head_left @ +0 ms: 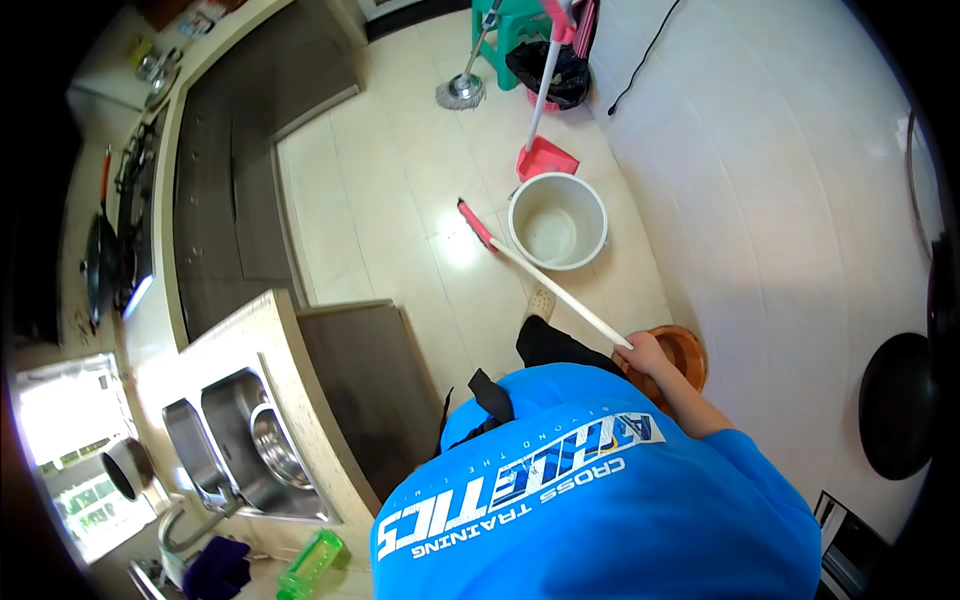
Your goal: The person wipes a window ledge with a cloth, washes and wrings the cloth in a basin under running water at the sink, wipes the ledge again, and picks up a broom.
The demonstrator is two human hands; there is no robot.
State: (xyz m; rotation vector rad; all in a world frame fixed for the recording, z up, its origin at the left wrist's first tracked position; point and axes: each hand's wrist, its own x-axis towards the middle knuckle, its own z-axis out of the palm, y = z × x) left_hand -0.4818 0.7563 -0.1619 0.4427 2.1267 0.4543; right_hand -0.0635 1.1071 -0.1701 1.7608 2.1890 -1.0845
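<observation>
My right hand (pixel 645 353) is closed around the end of the white handle of a broom (pixel 565 296). The broom slants forward and left, and its pink head (pixel 477 224) is at the tiled floor; whether it touches cannot be made out. Just beyond the handle stands a round whitish bucket (pixel 557 222), which looks free of contents apart from marks at its bottom. Behind the bucket is a pink dustpan (pixel 546 158) with a long upright handle. Under my right forearm, a brown round basin (pixel 683 352) is partly hidden. My left hand is out of view.
A mop (pixel 461 93), a green stool (pixel 520 25) and a bin with a black bag (pixel 552 72) stand at the back. Cabinets (pixel 235 180) and a counter with a steel sink (pixel 245 440) run along the left. A white wall (pixel 760 200) bounds the right.
</observation>
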